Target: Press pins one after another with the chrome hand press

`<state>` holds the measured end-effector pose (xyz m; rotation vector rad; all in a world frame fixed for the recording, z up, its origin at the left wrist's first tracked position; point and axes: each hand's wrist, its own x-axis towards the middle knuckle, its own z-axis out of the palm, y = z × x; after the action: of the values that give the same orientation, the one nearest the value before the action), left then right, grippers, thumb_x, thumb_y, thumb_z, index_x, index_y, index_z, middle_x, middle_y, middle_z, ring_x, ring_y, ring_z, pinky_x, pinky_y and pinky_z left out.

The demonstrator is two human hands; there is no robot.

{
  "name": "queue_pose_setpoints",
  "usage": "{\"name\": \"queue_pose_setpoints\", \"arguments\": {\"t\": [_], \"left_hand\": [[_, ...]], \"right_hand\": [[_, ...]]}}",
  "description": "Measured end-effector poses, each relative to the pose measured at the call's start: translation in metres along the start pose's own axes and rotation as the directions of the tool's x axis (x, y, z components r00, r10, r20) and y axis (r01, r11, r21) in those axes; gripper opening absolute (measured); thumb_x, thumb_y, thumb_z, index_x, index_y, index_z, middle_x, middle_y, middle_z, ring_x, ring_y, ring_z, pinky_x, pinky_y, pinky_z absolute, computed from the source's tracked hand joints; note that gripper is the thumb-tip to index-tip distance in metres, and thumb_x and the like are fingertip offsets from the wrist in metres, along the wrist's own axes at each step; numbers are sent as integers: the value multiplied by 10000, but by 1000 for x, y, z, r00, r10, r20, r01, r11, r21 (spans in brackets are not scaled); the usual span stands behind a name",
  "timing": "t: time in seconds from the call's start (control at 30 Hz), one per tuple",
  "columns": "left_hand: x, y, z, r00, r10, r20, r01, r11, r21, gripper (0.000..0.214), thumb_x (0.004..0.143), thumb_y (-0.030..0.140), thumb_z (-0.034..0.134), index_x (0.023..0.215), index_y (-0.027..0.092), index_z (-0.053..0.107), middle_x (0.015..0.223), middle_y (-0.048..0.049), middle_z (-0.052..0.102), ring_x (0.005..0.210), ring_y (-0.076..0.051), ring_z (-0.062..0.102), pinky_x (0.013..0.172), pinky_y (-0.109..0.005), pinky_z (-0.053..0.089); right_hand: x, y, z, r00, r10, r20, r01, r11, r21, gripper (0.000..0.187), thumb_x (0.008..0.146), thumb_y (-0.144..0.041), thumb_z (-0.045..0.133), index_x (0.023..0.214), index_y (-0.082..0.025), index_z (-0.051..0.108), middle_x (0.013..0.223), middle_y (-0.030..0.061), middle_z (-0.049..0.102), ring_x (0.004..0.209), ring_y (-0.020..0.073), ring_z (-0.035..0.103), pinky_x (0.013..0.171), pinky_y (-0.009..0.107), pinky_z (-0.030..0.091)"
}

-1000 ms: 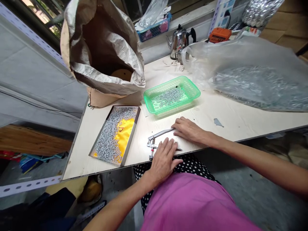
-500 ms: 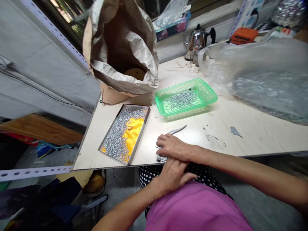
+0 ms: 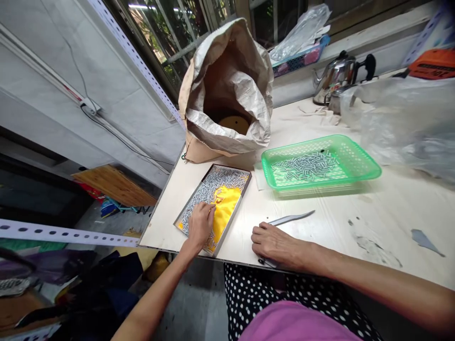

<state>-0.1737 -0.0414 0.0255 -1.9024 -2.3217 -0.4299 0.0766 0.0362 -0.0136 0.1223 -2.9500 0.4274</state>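
My left hand (image 3: 201, 225) is over the shallow tray (image 3: 227, 232), its fingers pinched together among small silvery metal pins (image 3: 202, 192). What lies between the fingertips, if anything, is too small to make out. Yellow cloth (image 3: 225, 208) covers part of the tray floor, bare of pins on its right side. At the front edge of the table, my right hand (image 3: 273, 244) is closed over a metal tool with a curved grey handle (image 3: 293, 218). Most of that tool is hidden beneath the hand, and a dark end pokes out below.
Behind the right hand stands a green plastic basket (image 3: 322, 182) with more metal pins inside. A large open paper sack (image 3: 194, 147) is behind the tray. Further right are a steel kettle (image 3: 336, 78), a clear plastic bag (image 3: 401, 118) and a grey scrap (image 3: 424, 240).
My left hand has moved from beside the right hand, at the table edge, left into the tray of pins. My right hand stays on the tool. The whole view has shifted.
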Motion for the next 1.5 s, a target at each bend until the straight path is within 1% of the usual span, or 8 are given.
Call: {"name": "queue_pose_setpoints", "arguments": {"t": [0.17, 0.3, 0.5, 0.73, 0.87, 0.97, 1.1, 1.5], "left_hand": [[44, -12, 28, 994, -69, 80, 59, 991, 117, 280, 967, 265, 422, 936, 180, 687, 970, -86, 630, 962, -219, 545, 792, -317, 441], [69, -13, 42, 973, -81, 214, 30, 972, 234, 258, 956, 255, 430, 879, 169, 661, 988, -91, 614, 971, -223, 518, 757, -306, 414], [80, -19, 52, 964, -62, 258, -2, 971, 239, 169, 908, 172, 471, 863, 146, 633, 978, -108, 621, 976, -230, 509, 750, -303, 416], [84, -8, 34, 980, -50, 191, 15, 983, 181, 165, 860, 112, 475, 824, 140, 634, 952, -115, 644, 944, -225, 558, 779, -310, 448], [55, 27, 10, 962, -109, 249, 176, 947, -267, 165, 854, 210, 501, 831, 156, 655, 820, -50, 671, 709, -159, 601, 665, -271, 480], [18, 60, 5, 878, -106, 467, 399, 700, -592, 180, 772, 304, 612, 849, 150, 666, 727, -15, 655, 557, -122, 558, 525, -240, 455], [-20, 89, 17, 730, -74, 679, 606, 529, -594, 276, 678, 384, 712, 774, 131, 661, 565, 28, 574, 473, -87, 488, 474, -213, 390], [-32, 108, 29, 542, -55, 838, 707, 570, -420, 394, 648, 511, 721, 623, 131, 619, 411, 71, 438, 380, -41, 293, 390, -206, 182]], "right_hand": [[2, 8, -21, 968, 100, -230, -103, 995, -2, 172, 948, -141, 461, 907, -166, 626, 851, 58, 627, 811, 192, 510, 743, 336, 357], [-11, 37, -74, 794, 282, -538, -365, 930, -51, 258, 980, -186, 400, 988, -162, 657, 887, 91, 643, 860, 212, 554, 767, 340, 407], [-47, 66, -115, 621, 499, -604, -691, 712, -121, 269, 962, -247, 428, 1119, -174, 634, 1032, 134, 613, 881, 262, 596, 707, 370, 468], [-73, 3, -46, 772, 534, -346, -524, 842, 130, 233, 983, -290, 412, 1047, -224, 626, 922, 62, 626, 777, 186, 642, 678, 310, 517], [-93, -25, -12, 798, 579, -166, -549, 813, 194, 154, 959, -266, 471, 994, -214, 611, 925, 60, 608, 775, 189, 634, 661, 307, 492], [-103, -34, -3, 771, 631, -83, -610, 770, 187, 153, 962, -218, 462, 896, -193, 597, 892, 53, 591, 743, 178, 611, 638, 294, 447], [-103, -35, 2, 746, 664, -51, -657, 745, 115, 159, 963, -185, 467, 853, -174, 581, 876, 50, 590, 716, 162, 582, 599, 282, 382], [-103, -42, 8, 710, 700, -76, -700, 713, 42, 114, 959, -200, 499, 898, -169, 590, 903, 42, 591, 697, 147, 542, 581, 294, 305]]}}
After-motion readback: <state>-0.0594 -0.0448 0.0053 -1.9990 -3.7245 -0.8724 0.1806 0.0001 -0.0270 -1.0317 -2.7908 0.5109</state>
